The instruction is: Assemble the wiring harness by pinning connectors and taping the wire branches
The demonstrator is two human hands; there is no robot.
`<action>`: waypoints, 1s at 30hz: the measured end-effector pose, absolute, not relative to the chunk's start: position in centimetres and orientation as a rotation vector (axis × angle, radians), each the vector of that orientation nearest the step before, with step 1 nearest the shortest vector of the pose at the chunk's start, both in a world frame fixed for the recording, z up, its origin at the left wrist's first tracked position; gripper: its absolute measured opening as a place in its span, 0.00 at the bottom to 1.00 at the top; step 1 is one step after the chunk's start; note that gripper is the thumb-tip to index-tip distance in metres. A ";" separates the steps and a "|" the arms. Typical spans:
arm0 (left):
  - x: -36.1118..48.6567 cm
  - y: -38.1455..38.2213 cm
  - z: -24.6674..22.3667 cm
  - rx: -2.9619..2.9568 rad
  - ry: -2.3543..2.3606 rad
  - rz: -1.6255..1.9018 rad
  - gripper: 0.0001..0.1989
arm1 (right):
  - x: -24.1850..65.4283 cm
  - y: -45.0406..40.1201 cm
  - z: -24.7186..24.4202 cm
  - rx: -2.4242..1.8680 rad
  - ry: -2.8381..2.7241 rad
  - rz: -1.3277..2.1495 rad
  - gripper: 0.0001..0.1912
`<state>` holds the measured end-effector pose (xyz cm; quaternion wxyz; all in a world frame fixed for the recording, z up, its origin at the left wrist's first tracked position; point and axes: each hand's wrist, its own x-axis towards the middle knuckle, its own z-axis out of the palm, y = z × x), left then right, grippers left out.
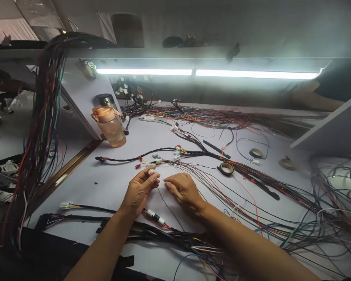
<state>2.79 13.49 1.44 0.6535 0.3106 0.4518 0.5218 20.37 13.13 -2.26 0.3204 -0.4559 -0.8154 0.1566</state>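
Pinching a small white connector [151, 172] between thumb and fingertips, left hand [139, 191] raised just above a white bench [111, 183]. Resting just beside it, right hand [183, 190], fingers curled loosely down near a thin black wire [166, 207], not visibly gripping anything. Trailing toward the body, another white plug [155, 216] on a taped black harness [152, 234]. Spreading right, a mass of coloured wires [266, 183]. Lying among them, a tape roll [225, 168]. Standing farther back left, an orange bottle [109, 125] under a bright strip light [207, 72].
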 end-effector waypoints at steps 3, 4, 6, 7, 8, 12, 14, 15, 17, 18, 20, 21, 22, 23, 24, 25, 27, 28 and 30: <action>2.9 13.6 1.3 0.734 1.063 1.154 0.23 | 19.9 12.6 -1.6 -1.168 -2.083 0.529 0.14; 2.9 13.7 1.3 0.749 1.070 1.150 0.23 | 19.7 12.4 -1.3 -1.147 -2.066 0.585 0.14; 3.0 13.7 1.1 0.767 1.079 1.137 0.23 | 19.2 11.8 -1.0 -1.123 -2.029 0.702 0.12; 3.0 13.7 1.1 0.768 1.080 1.130 0.23 | 19.0 11.6 -0.8 -1.127 -2.011 0.750 0.10; 3.0 13.7 1.1 0.766 1.079 1.122 0.23 | 18.9 11.4 -0.7 -1.144 -1.996 0.785 0.09; 2.5 13.5 1.6 0.737 0.994 1.076 0.22 | 19.0 11.3 -0.2 -1.195 -1.895 0.965 0.09; 2.2 13.5 1.9 0.706 0.918 1.062 0.20 | 19.3 11.5 -0.1 -1.180 -1.839 1.089 0.10; 2.1 13.5 1.9 0.688 0.896 1.065 0.20 | 19.4 11.5 -0.1 -1.171 -1.813 1.145 0.11; 2.0 13.7 1.9 0.659 0.906 1.087 0.19 | 19.5 11.6 0.0 -1.164 -1.771 1.233 0.12; 2.0 13.8 1.8 0.650 0.933 1.101 0.19 | 19.5 11.6 0.0 -1.163 -1.755 1.268 0.12; 2.2 13.9 1.6 0.642 0.994 1.131 0.18 | 19.5 11.6 -0.1 -1.155 -1.744 1.311 0.12; 2.4 13.9 1.6 0.644 1.017 1.143 0.18 | 19.5 11.6 -0.1 -1.149 -1.755 1.312 0.12; 2.5 13.9 1.6 0.643 1.034 1.155 0.17 | 19.5 11.6 -0.2 -1.141 -1.776 1.296 0.13; 2.6 13.8 1.6 0.635 1.048 1.169 0.16 | 19.5 11.6 -0.2 -1.134 -1.804 1.271 0.13; 2.7 13.6 1.7 0.620 1.062 1.184 0.16 | 19.5 11.6 -0.3 -1.126 -1.833 1.243 0.14; 2.8 13.5 1.8 0.602 1.076 1.196 0.16 | 19.5 11.6 -0.4 -1.119 -1.856 1.219 0.15; 2.6 13.0 2.0 0.574 1.097 1.206 0.17 | 19.5 11.6 -0.5 -1.103 -1.890 1.189 0.16; 2.5 12.8 2.1 0.568 1.106 1.209 0.17 | 19.5 11.7 -0.6 -1.095 -1.904 1.178 0.16; 2.1 12.3 2.1 0.558 1.119 1.215 0.17 | 19.6 11.8 -0.7 -1.079 -1.936 1.150 0.17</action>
